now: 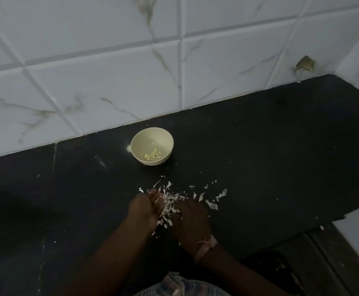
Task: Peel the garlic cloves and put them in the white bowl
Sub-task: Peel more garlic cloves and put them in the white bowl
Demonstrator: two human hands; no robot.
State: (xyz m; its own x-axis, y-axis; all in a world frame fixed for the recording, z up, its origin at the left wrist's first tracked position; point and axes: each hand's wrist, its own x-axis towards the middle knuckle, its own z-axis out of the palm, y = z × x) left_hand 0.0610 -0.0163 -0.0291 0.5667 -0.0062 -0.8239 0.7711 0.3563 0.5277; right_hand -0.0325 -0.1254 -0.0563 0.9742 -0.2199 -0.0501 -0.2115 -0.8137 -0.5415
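1. Striped cloth sits at the bottom edge, closest to the camera, between the two forearms.
2. On the left, the left hand rests at the edge of the peel heap with its fingers curled inward; papery skins lie against the fingers, but whether they pinch a clove or only skins I cannot tell.
3. Just right of it, the right hand is seen from the back, its knuckles bent down toward the counter; the fingertips are hidden beneath the hand, so what they hold, if anything, I cannot tell.
4. Round the right wrist runs a pale pink band.
5. Between and around both hands lies a heap of white garlic skins, thickest between the hands and scattering in loose flakes to the right, with a few crumbs toward the near edge.
6. All of this lies on a black countertop, which meets a wall of white marbled tiles at the back.
7. Beyond the hands, well apart from them and near the wall, stands the white bowl, upright.
8. Inside the bowl, gathered at its bottom toward the near side, lie several peeled garlic cloves, pale yellow.
9. Far right, low on the tiles near the corner, is a broken hole.
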